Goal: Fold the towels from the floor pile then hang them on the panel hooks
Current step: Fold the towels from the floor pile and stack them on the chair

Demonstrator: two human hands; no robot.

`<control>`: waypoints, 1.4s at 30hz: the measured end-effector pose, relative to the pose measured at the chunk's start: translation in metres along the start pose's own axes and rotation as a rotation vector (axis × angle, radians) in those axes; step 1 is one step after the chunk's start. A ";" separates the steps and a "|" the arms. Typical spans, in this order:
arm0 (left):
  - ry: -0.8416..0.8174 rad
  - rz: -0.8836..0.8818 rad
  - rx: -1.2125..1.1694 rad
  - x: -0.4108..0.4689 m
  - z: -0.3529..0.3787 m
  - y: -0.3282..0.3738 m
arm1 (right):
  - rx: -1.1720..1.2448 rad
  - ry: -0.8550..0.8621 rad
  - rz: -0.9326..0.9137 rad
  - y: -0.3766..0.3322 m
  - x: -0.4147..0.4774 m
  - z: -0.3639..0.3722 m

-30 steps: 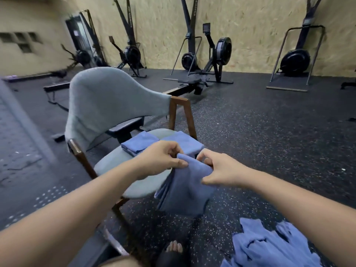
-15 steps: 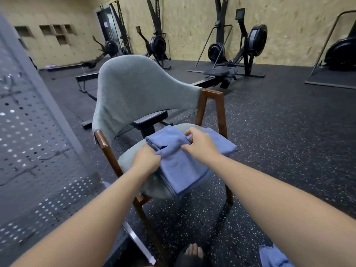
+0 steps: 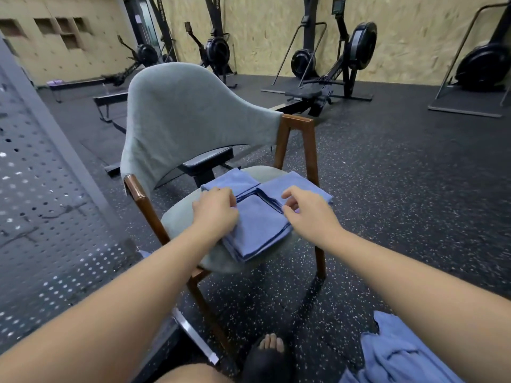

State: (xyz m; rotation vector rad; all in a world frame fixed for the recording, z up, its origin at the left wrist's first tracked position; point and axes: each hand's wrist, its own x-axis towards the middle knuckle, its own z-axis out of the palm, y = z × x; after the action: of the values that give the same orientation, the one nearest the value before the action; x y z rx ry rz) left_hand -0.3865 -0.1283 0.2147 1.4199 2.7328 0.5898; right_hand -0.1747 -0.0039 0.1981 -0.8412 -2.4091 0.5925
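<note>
Towel (image 3: 260,230): now flat on chair (image 3: 182,219) seat, centre frame.
Left hand (image 3: 214,212): grips its corner.
Right hand (image 3: 307,214): at its edge; grip unclear.
Tip: square your edges before releasing.

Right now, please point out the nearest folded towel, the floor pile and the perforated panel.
nearest folded towel (image 3: 257,230): head view, middle of its top face.
floor pile (image 3: 401,355): head view, crumpled top.
perforated panel (image 3: 41,217): head view, holed face.
</note>
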 end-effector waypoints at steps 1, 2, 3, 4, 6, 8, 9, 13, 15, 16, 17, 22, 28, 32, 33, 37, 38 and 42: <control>-0.025 0.059 -0.022 -0.004 -0.001 0.012 | 0.007 0.015 -0.002 0.006 -0.017 -0.007; -0.048 0.126 -0.036 -0.008 -0.001 0.025 | 0.005 0.036 -0.005 0.012 -0.035 -0.014; -0.070 0.192 -0.021 -0.015 0.000 0.039 | 0.000 0.055 0.002 0.018 -0.054 -0.020; -0.086 0.269 0.007 -0.022 0.004 0.053 | -0.002 0.066 0.018 0.026 -0.074 -0.025; -0.111 0.435 0.066 -0.040 0.013 0.080 | 0.004 0.044 0.059 0.044 -0.117 -0.027; -0.182 0.539 0.093 -0.059 0.030 0.103 | 0.000 0.015 0.121 0.065 -0.161 -0.023; -0.232 0.579 0.104 -0.069 0.039 0.114 | -0.001 0.006 0.161 0.075 -0.182 -0.019; -0.395 0.654 0.092 -0.109 0.090 0.145 | 0.008 -0.004 0.285 0.112 -0.256 0.001; -0.468 0.655 0.087 -0.132 0.120 0.154 | -0.001 -0.019 0.328 0.122 -0.288 0.010; -0.513 0.652 0.088 -0.145 0.136 0.158 | -0.005 -0.033 0.347 0.127 -0.303 0.017; -0.561 0.641 0.090 -0.160 0.154 0.159 | -0.010 -0.060 0.366 0.131 -0.320 0.026; -0.788 0.599 0.100 -0.245 0.245 0.143 | -0.093 -0.353 0.369 0.138 -0.403 0.079; -1.020 0.534 0.177 -0.334 0.330 0.093 | -0.281 -0.685 0.266 0.126 -0.473 0.136; -1.069 0.510 0.157 -0.360 0.349 0.070 | -0.337 -0.771 0.242 0.128 -0.501 0.161; -1.064 0.497 0.159 -0.365 0.353 0.065 | -0.375 -0.789 0.221 0.129 -0.506 0.166; -1.020 0.431 0.221 -0.383 0.370 0.042 | -0.466 -0.823 0.267 0.148 -0.533 0.201; -1.019 0.413 0.243 -0.388 0.374 0.038 | -0.479 -0.808 0.265 0.151 -0.539 0.209; -1.026 0.388 0.353 -0.394 0.380 0.028 | -0.438 -0.761 0.285 0.151 -0.547 0.208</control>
State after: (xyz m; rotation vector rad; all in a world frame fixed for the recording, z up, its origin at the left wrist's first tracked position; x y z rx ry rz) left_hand -0.0655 -0.3015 -0.1946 1.6632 1.7859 -0.5451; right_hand 0.1364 -0.3076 -0.2219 -1.3435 -3.2103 0.5650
